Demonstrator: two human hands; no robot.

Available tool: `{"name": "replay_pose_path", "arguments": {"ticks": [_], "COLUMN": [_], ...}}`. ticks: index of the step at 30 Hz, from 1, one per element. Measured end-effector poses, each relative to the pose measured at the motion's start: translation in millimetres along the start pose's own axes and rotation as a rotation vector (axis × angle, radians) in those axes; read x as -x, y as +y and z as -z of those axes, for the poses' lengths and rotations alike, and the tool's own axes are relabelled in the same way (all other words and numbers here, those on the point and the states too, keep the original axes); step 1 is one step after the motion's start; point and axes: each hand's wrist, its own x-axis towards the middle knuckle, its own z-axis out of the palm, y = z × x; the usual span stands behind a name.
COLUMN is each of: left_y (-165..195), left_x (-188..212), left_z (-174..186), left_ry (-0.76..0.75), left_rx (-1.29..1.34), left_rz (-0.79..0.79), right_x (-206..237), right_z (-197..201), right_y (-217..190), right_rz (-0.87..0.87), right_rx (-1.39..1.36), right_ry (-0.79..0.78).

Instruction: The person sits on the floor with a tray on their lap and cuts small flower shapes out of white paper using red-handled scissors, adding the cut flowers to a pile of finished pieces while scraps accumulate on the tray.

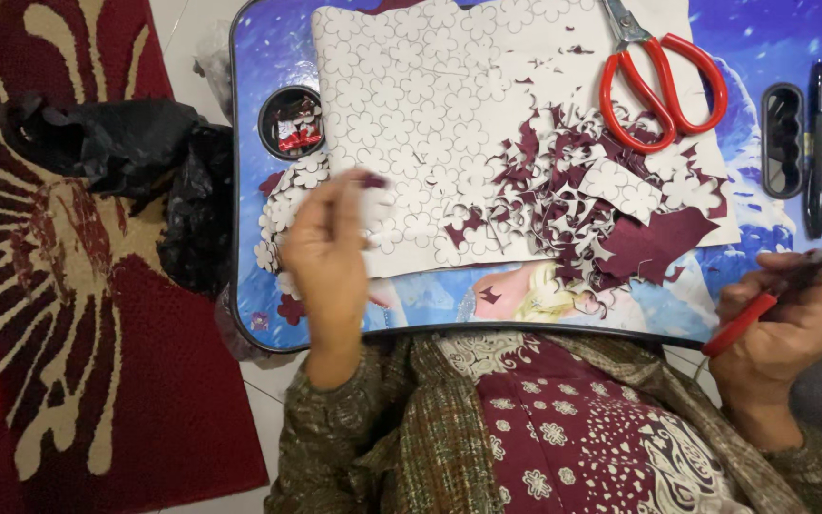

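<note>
While the right hand (780,319) closes around the red handle of a pair of scissors (792,286) just off the lap tray's near right corner, blades angled up and outward, the left hand (327,252) is raised over the tray's near left part, fingers pinched together on a small maroon paper scrap (373,180). Beneath that hand, cut-out flower shapes (289,195) lie heaped along the left edge of the blue lap tray (249,190). Past them a white sheet printed with flower outlines (411,105) covers the tray's middle, with maroon and white paper offcuts (582,186) piled on its right half. A second pair of red-handled scissors (658,81) rests at the far right, a dark pen (815,143) along the right edge
</note>
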Motion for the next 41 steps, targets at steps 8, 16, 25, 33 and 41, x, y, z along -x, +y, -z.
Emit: {"name": "replay_pose_path", "arguments": {"ticks": [8, 16, 25, 33, 41], "left_y": [7, 5, 1, 11, 8], "left_x": [11, 29, 9, -2, -4], "left_z": [55, 42, 12, 58, -12], "left_ry": [0.239, 0.040, -0.047, 0.094, -0.205], "left_rx": [-0.918, -0.823, -0.967, -0.759, -0.843], "left_rz": [-0.563, -0.484, -0.401, -0.222, -0.577], "right_x": [2, 7, 6, 1, 5], "right_z": [3, 10, 5, -3, -1], "right_y": [11, 24, 16, -5, 6], "right_rz": [0.039, 0.096, 0.067, 0.056, 0.068], "right_rx": [0.052, 0.108, 0.132, 0.143, 0.184], "right_ry": [0.003, -0.016, -0.004, -0.007, -0.009]}}
